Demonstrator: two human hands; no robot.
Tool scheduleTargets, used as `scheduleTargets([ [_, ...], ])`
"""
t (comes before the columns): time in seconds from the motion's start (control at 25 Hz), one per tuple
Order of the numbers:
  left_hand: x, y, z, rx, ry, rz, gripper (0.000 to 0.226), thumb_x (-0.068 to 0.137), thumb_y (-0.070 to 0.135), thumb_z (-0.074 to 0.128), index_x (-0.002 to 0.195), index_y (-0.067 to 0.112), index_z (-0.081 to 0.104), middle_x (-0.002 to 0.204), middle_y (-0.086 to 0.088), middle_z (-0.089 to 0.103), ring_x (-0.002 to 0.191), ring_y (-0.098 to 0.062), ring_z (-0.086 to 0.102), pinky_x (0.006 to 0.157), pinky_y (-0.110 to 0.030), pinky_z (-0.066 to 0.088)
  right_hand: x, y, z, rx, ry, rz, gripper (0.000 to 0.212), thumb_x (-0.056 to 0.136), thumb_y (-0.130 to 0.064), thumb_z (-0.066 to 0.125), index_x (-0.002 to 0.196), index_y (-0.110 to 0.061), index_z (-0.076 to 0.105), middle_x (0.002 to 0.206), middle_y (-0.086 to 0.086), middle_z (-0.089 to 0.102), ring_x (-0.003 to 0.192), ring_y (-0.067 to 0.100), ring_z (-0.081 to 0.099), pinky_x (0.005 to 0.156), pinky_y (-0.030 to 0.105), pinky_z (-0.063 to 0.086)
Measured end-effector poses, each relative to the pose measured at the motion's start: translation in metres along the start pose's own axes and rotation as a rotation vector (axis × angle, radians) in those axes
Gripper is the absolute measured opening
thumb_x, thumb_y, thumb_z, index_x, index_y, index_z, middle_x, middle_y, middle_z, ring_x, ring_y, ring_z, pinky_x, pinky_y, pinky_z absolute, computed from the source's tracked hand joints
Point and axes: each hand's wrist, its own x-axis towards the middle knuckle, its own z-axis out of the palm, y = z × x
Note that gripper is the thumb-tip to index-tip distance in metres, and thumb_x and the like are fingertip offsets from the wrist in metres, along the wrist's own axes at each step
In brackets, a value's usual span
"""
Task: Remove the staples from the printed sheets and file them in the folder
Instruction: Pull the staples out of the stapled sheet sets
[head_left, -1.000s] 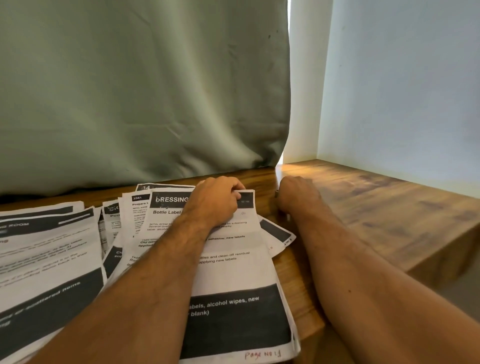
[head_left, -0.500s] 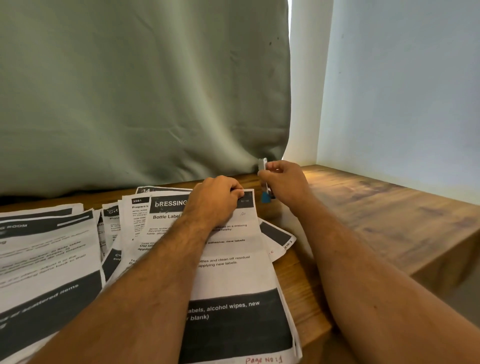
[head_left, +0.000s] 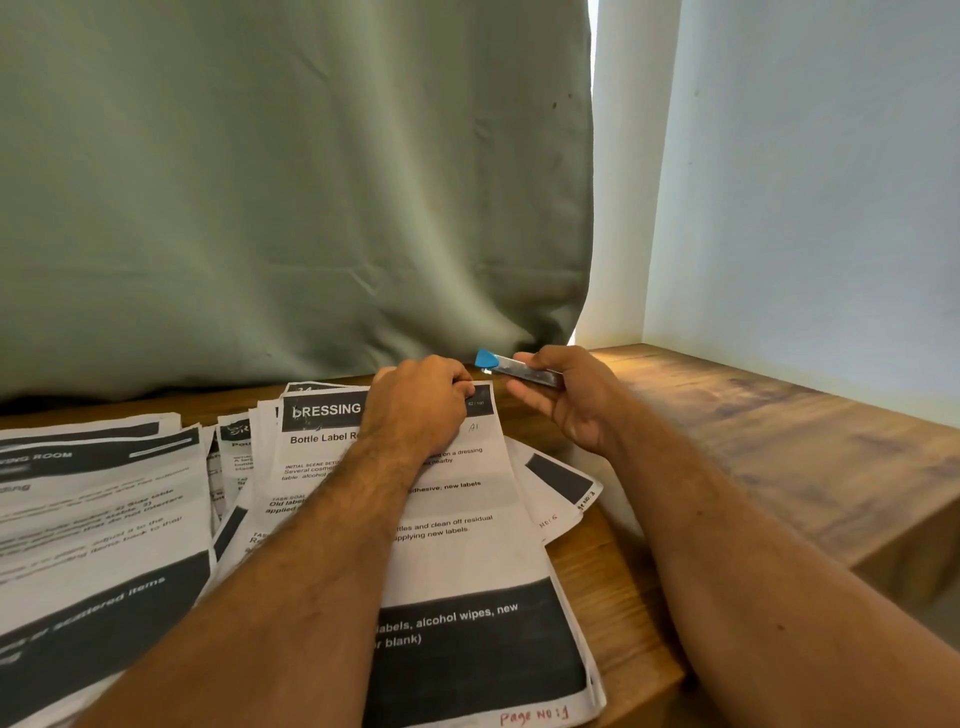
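Observation:
A stapled set of printed sheets (head_left: 467, 551), headed "DRESSING" and marked "Page No: 1", lies on the wooden table (head_left: 753, 447). My left hand (head_left: 421, 405) rests on the set's top edge with its fingers curled over the top right corner. Just to the right, my right hand (head_left: 566, 395) holds a slim metal tool with a blue tip (head_left: 506, 364), a staple remover by the look of it. The blue tip points left, a little above the left fingers. No staple or folder is visible.
More printed sheets (head_left: 98, 519) are fanned over the table's left side, and some stick out under the top set at the right (head_left: 561, 483). A green curtain (head_left: 291, 197) hangs behind. A pale wall (head_left: 805, 208) stands at the right, above bare table.
My right hand lifted the blue-tipped tool off the table near the sheets' top right corner and turned it so the tip points left. The left hand stayed on the corner.

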Motion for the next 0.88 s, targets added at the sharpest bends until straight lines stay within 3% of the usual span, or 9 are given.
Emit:
scheduleTargets([
  [0.12,-0.0003,0.0012,0.0001,0.040,0.006,0.011,0.020,0.103,0.033,0.048,0.106,0.028,0.068,0.099,0.002,0.071,0.080,-0.016,0.050,0.088,-0.036,0.041,-0.0019,0.0027,0.0032,-0.082,-0.085,0.021,0.019,0.092,-0.002,0.062,0.110,0.003,0.066,0.111,0.022,0.070,0.091,0.027,0.074,0.068,0.025,0.062],
  [0.24,-0.0010,-0.0004,-0.0005,0.071,0.010,0.028,0.018,0.101,0.024,0.046,0.090,0.030,0.058,0.096,-0.001,0.071,0.079,-0.020,0.052,0.084,-0.037,0.041,-0.0037,0.0045,0.0040,-0.258,-0.147,-0.045,0.023,0.088,-0.002,0.068,0.111,0.001,0.070,0.107,0.018,0.073,0.094,0.027,0.073,0.082,0.032,0.061],
  [0.32,-0.0007,-0.0003,0.0000,0.083,0.010,0.039,0.018,0.100,0.023,0.046,0.094,0.028,0.063,0.095,0.000,0.071,0.078,-0.020,0.051,0.086,-0.037,0.040,-0.0043,0.0052,0.0032,-0.421,-0.131,-0.113,0.026,0.087,-0.005,0.070,0.114,-0.003,0.071,0.103,0.016,0.073,0.089,0.024,0.074,0.082,0.032,0.060],
  [0.48,0.0009,0.0025,0.0009,0.092,0.024,0.050,0.023,0.104,0.033,0.046,0.109,0.029,0.068,0.096,0.005,0.070,0.078,-0.014,0.048,0.092,-0.035,0.038,-0.0021,0.0042,-0.0008,-0.779,0.007,-0.335,0.030,0.086,-0.011,0.074,0.116,-0.011,0.071,0.099,0.005,0.072,0.087,0.015,0.066,0.068,0.018,0.054],
  [0.64,0.0017,0.0014,0.0036,0.098,0.030,0.049,0.024,0.104,0.040,0.046,0.107,0.033,0.069,0.098,0.008,0.071,0.082,-0.012,0.052,0.097,-0.037,0.039,-0.0058,0.0056,-0.0030,-0.995,0.019,-0.433,0.028,0.081,-0.009,0.078,0.108,-0.012,0.073,0.095,0.000,0.069,0.079,0.006,0.062,0.055,0.003,0.044],
  [0.8,0.0021,0.0016,0.0042,0.120,0.040,0.058,0.025,0.104,0.041,0.046,0.107,0.033,0.069,0.094,0.009,0.070,0.081,-0.012,0.052,0.097,-0.037,0.039,-0.0084,0.0062,-0.0025,-1.101,0.014,-0.435,0.024,0.079,-0.007,0.077,0.102,-0.014,0.072,0.093,0.001,0.070,0.079,0.008,0.063,0.065,0.012,0.052],
  [0.88,0.0015,0.0025,0.0049,0.140,0.035,0.069,0.024,0.104,0.042,0.046,0.108,0.033,0.069,0.091,0.009,0.068,0.081,-0.012,0.051,0.098,-0.038,0.039,-0.0089,0.0074,-0.0025,-1.125,-0.002,-0.440,0.024,0.079,-0.005,0.075,0.101,-0.015,0.071,0.093,0.001,0.069,0.078,0.008,0.063,0.060,0.008,0.047],
])
